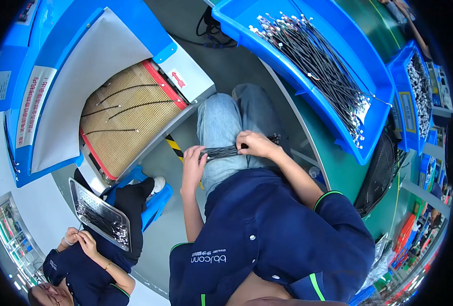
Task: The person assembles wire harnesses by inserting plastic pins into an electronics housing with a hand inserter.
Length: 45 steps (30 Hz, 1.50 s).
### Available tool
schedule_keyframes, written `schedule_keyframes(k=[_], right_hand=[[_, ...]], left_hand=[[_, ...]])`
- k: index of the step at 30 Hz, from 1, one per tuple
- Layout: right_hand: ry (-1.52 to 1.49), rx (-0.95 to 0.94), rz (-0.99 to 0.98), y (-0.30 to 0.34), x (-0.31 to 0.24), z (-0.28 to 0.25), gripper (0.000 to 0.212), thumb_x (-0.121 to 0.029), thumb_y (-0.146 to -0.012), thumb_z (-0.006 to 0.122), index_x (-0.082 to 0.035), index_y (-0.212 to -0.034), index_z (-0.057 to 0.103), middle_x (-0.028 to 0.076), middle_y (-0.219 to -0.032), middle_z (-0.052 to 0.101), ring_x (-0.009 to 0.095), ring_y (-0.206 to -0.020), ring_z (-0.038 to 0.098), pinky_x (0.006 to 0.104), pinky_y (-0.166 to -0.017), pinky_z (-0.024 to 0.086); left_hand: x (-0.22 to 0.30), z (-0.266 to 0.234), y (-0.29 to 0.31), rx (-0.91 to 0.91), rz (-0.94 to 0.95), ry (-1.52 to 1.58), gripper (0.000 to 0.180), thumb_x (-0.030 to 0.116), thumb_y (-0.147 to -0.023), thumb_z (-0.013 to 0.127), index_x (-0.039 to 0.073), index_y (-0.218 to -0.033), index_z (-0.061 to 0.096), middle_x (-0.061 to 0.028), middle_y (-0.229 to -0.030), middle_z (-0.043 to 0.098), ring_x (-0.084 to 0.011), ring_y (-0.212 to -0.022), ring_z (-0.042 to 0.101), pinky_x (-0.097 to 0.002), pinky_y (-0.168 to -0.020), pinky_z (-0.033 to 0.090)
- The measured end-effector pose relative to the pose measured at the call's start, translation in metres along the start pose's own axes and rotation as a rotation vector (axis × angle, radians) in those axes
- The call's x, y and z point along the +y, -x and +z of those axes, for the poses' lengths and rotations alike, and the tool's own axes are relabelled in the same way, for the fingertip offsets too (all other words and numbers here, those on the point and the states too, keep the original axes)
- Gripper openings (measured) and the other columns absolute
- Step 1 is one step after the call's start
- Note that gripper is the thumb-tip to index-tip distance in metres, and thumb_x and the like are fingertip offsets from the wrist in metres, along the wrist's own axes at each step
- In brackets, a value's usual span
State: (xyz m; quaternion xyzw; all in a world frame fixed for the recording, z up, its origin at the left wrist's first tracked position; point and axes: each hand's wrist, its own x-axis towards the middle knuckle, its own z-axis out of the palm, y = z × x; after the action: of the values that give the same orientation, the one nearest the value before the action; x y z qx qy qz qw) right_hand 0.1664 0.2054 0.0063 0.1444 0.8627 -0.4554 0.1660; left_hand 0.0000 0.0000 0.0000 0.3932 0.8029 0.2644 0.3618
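While a co-worker is sitting at far left, hands (78,239) together beside a metal tray (83,194) of dark cables, a blue-and-white machine (99,76) is standing beyond, its mesh belt (109,153) carrying black cables (139,108) set apart, probably so that none is tangling with another. At centre, a cable bundle (220,152) is lying across my thighs (218,122), which are seemingly serving as a rest. My left hand (191,158) is clamping its left end between thumb and fingers; my right hand (257,144) is closing round it farther along, its right end projecting beyond, so the two grips are presumably holding the strands parallel. To the right, a large blue bin (349,51) is resting on the green counter (318,137), containing a heap of loose cables (318,64), likely placed for easy reach. A black mesh bag (377,171) is lying just beside it; farther right, a smaller blue bin (397,109) is holding pale pieces too small to identify. Grey floor (150,255) is showing between machine and counter, while shelving and crowded workspace are curving along the right margin.
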Motion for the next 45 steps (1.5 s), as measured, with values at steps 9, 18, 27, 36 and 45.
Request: schedule_keyframes(k=[9, 18, 27, 36, 45], right_hand=[[-0.354, 0.108, 0.008, 0.024, -0.03, -0.039, 0.015, -0.013, -0.077, 0.068, -0.003, -0.087, 0.061, 0.008, -0.086, 0.061, 0.025, -0.079, 0.061, 0.0328, -0.071, 0.049], [-0.051, 0.368, -0.33, 0.01, -0.091, -0.051, 0.012, -0.012, -0.08, 0.064, -0.007, -0.09, 0.067, 0.007, -0.088, 0.063, 0.027, -0.079, 0.063, 0.0349, -0.07, 0.051], [-0.11, 0.451, -0.361, 0.017, -0.093, -0.06, 0.017, -0.004, -0.074, 0.069, -0.006, -0.091, 0.07, 0.006, -0.088, 0.064, 0.022, -0.078, 0.064, 0.0317, -0.069, 0.052], [0.05, 0.472, -0.584, 0.009, -0.104, -0.053, 0.014, -0.01, -0.074, 0.067, -0.008, -0.087, 0.068, 0.002, -0.084, 0.065, 0.02, -0.076, 0.063, 0.0312, -0.068, 0.052], [-0.104, 0.435, -0.511, 0.008, -0.097, -0.051, 0.01, -0.012, -0.079, 0.067, -0.006, -0.087, 0.066, 0.007, -0.081, 0.064, 0.025, -0.075, 0.063, 0.0338, -0.067, 0.051]], left_hand=[[0.036, -0.02, 0.025, 0.145, 0.252, -0.063, 0.018, 0.013, -0.089, 0.056, 0.003, -0.102, 0.061, -0.0125, -0.102, 0.059, -0.0309, -0.1, 0.054, -0.0399, -0.086, 0.044], [0.079, -0.055, 0.025, 0.099, 0.164, 0.006, 0.016, 0.016, -0.09, 0.055, 0.003, -0.097, 0.061, -0.0132, -0.088, 0.059, -0.0319, -0.085, 0.058, -0.0396, -0.073, 0.046], [0.08, -0.076, 0.029, 0.221, 0.287, -0.046, 0.011, 0.01, -0.083, 0.063, 0.0, -0.088, 0.065, -0.0118, -0.084, 0.062, -0.0283, -0.08, 0.059, -0.0373, -0.072, 0.047], [0.093, -0.059, 0.021, 0.047, 0.174, 0.298, 0.012, 0.007, -0.086, 0.06, -0.002, -0.093, 0.063, -0.0143, -0.082, 0.062, -0.0236, -0.072, 0.063, -0.0338, -0.066, 0.049], [0.093, -0.058, 0.02, 0.21, 0.458, -0.04, 0.013, 0.009, -0.082, 0.065, 0.0, -0.091, 0.063, -0.0112, -0.079, 0.061, -0.0255, -0.072, 0.06, -0.0362, -0.065, 0.049]])
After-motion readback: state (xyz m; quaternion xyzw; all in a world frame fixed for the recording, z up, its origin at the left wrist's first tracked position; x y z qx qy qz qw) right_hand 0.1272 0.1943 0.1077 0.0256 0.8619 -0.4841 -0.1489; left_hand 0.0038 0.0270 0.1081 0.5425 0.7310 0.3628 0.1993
